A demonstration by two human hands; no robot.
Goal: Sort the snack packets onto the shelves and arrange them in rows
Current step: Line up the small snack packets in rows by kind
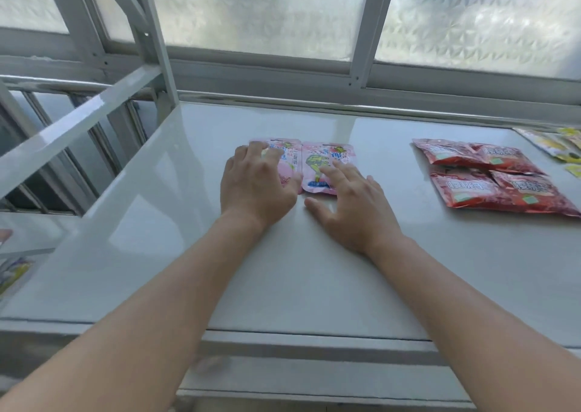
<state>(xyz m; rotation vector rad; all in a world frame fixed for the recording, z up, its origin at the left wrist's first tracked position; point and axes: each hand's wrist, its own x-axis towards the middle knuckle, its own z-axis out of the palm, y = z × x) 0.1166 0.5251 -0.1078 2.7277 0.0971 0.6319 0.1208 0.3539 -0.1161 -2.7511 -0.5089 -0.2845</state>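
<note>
Two pink snack packets lie flat side by side on the grey shelf (314,286). My left hand (256,185) rests palm down on the left pink packet (283,152), fingers spread over it. My right hand (349,204) lies with its fingertips on the lower edge of the right pink packet (323,160), thumb on the bare shelf. Neither hand grips a packet. To the right, several red packets (490,176) lie in a tidy block of two rows.
Yellow packets (556,144) lie at the far right edge of the shelf. A frosted window (267,9) stands behind the shelf. A slanted metal strut (78,128) and upright post (154,34) rise at the left. Another packet (12,273) shows on a lower level at the left.
</note>
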